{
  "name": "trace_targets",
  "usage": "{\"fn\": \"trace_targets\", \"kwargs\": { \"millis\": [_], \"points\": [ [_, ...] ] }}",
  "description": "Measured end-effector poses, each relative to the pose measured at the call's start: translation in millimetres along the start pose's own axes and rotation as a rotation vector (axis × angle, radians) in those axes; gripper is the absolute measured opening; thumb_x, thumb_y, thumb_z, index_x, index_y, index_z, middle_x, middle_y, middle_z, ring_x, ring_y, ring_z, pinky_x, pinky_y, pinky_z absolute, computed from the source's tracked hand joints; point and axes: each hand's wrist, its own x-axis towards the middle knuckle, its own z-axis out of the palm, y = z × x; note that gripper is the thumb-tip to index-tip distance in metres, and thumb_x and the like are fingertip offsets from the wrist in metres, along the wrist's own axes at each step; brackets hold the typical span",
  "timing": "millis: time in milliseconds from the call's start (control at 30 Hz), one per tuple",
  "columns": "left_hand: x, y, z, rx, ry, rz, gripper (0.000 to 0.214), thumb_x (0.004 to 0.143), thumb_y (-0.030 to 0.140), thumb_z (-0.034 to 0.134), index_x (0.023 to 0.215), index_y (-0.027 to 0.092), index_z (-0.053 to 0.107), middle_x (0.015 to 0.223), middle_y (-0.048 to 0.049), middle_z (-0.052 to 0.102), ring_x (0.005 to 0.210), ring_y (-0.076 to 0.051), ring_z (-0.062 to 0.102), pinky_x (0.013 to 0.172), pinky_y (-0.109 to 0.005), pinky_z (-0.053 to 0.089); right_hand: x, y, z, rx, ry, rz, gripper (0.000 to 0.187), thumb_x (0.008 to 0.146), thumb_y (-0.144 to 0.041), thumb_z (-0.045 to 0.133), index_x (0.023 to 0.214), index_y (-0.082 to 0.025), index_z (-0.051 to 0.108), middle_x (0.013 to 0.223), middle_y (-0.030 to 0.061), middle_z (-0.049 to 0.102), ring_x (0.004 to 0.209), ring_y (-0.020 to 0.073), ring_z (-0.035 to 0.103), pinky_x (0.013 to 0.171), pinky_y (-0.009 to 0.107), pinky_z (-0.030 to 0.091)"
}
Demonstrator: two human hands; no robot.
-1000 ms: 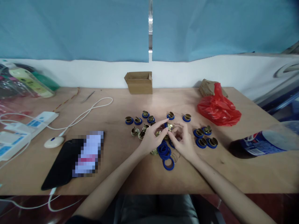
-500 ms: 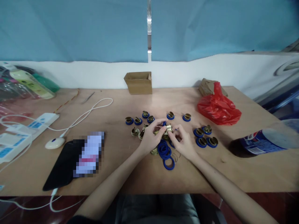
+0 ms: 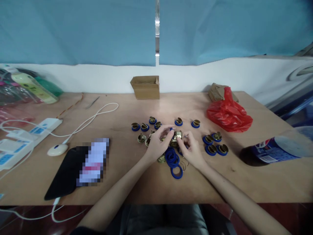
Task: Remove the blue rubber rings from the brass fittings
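My left hand (image 3: 158, 145) and my right hand (image 3: 192, 148) meet over the middle of the wooden table (image 3: 146, 182). Together their fingertips pinch a small brass fitting (image 3: 178, 134) with a bit of blue ring on it. Loose blue rubber rings (image 3: 174, 160) lie in a pile just below the hands. Several brass fittings with blue rings (image 3: 215, 145) sit to the right, others (image 3: 144, 126) to the upper left, and bare brass ones (image 3: 141, 138) lie beside my left hand.
A small cardboard box (image 3: 145, 86) stands at the back. A red plastic bag (image 3: 228, 114) lies at the right rear, a plastic bottle (image 3: 274, 150) at the right edge. At the left lie a phone on a black pad (image 3: 75, 168), a power strip (image 3: 29, 133), and white cables (image 3: 93, 117).
My left fingers have curled in from an outstretched reach, and both hands have closed together on the brass fitting, raising it slightly.
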Motion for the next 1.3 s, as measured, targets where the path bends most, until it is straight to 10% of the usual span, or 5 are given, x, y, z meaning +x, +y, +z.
{"fn": "trace_targets", "kwargs": {
  "millis": [1300],
  "points": [
    [-0.6, 4.3, -2.1, 0.177, -0.059, 0.041, 0.019, 0.091, 0.018, 0.054, 0.104, 0.02, 0.068, 0.102, -0.0057, 0.073, 0.094, -0.018, 0.069, 0.081, -0.03, 0.055, 0.6, -2.9, 1.7, -0.022, -0.03, 0.0, 0.023, 0.097, -0.043, 0.053, 0.093, -0.024, 0.042, 0.057, -0.0081, 0.048, 0.046, 0.0115, 0.045, 0.047, 0.024, 0.032]
  ]
}}
